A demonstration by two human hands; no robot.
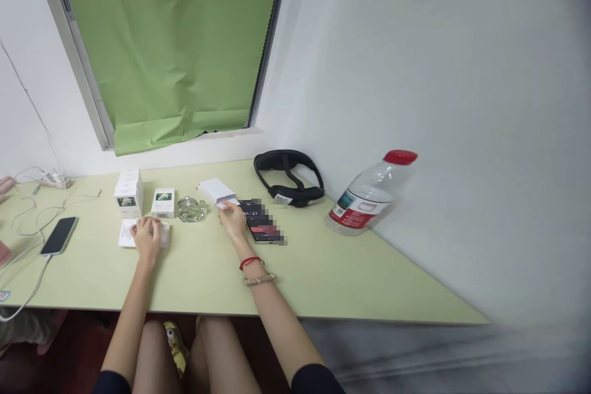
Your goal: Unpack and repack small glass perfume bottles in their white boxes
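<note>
My left hand (146, 237) is closed over a flat white pack (125, 235) lying on the table, and its fingers hide the middle of it. My right hand (233, 220) pinches the near end of a white box (216, 189), where a flap stands open; the fingertips are partly hidden. Just right of that hand lies a phone (263, 226) with a lit screen showing digits. Between my hands, slightly farther back, sits a clear glass ornament or bottle (189, 209). Behind my left hand are a stack of small white boxes (128, 194) and a single white box with a picture (163, 202).
A black head strap device (290, 177) rests near the wall. A clear bottle with a red cap (364, 197) stands at the right. On the left lie a dark-screened phone (59, 236), white cables (34, 240) and a power strip (58, 181). The table's front edge (369, 319) passes below my forearms.
</note>
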